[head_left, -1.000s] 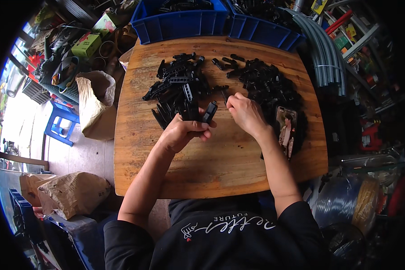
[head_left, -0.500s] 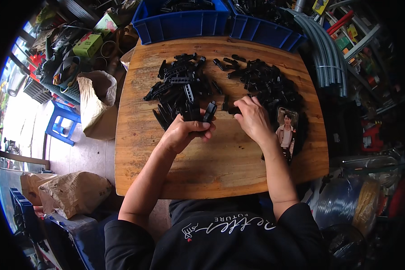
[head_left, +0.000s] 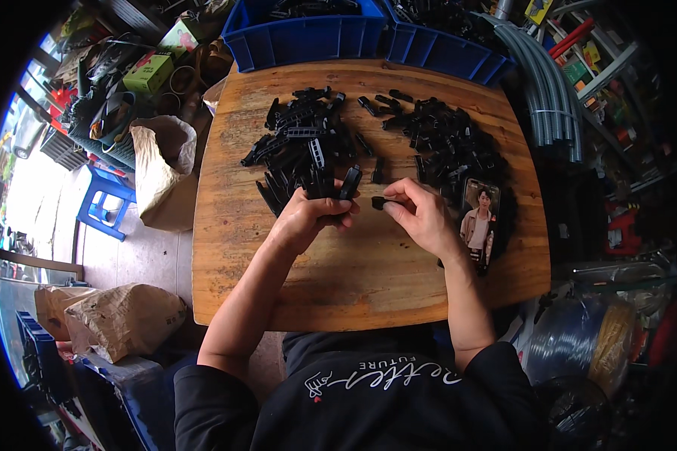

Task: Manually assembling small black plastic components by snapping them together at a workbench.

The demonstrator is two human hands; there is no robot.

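My left hand [head_left: 313, 216] is closed round a long black plastic part [head_left: 350, 183], which stands up between thumb and fingers. A short way to its right, my right hand [head_left: 423, 216] pinches a small black plastic piece [head_left: 380, 202] pointing toward the left hand. The two parts are apart. Beyond my left hand lies a heap of long black plastic parts [head_left: 301, 131], some ribbed like ladders. A second heap of smaller black pieces [head_left: 455, 139] lies beyond my right hand. One loose black piece [head_left: 377, 171] rests between the heaps.
All this lies on a wooden table [head_left: 338, 289]. A phone [head_left: 478, 222] with a person's picture lies near my right forearm. Two blue bins, one on the left [head_left: 305, 41] and one on the right [head_left: 444, 56], hold black parts at the far edge. A blue stool [head_left: 105, 201] stands left.
My right hand has drawn back a little toward me, with the small black piece now showing in its fingertips. My left hand stays almost where it was, still holding the long part.
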